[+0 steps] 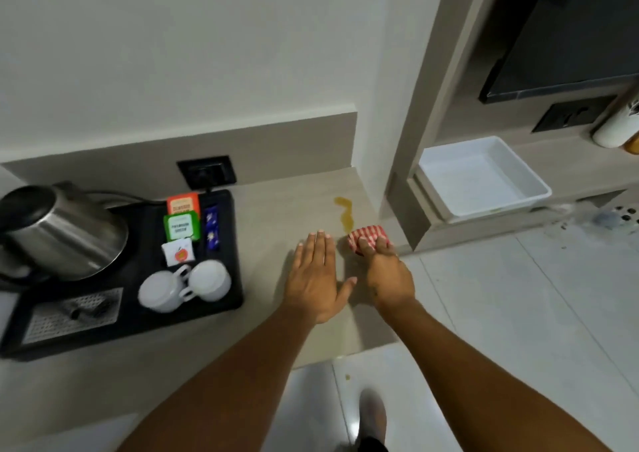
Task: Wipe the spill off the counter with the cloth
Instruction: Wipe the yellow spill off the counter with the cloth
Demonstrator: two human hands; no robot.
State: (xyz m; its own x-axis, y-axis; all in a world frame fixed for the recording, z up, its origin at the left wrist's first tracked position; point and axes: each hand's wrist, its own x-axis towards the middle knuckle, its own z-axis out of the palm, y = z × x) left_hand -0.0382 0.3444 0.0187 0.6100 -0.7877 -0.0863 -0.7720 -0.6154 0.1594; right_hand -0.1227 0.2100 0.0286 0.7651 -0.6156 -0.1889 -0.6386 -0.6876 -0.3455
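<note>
While the left hand [316, 275] is lying flat and open on the worktop [269, 216], the right hand [387, 272] is pressing the cloth [367, 237] at the spill [345, 215] near the right edge; next, a push toward the back edge.

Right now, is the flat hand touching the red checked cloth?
Apart. The head view shows bare counter between the flat left hand and the cloth under the right hand.
</note>
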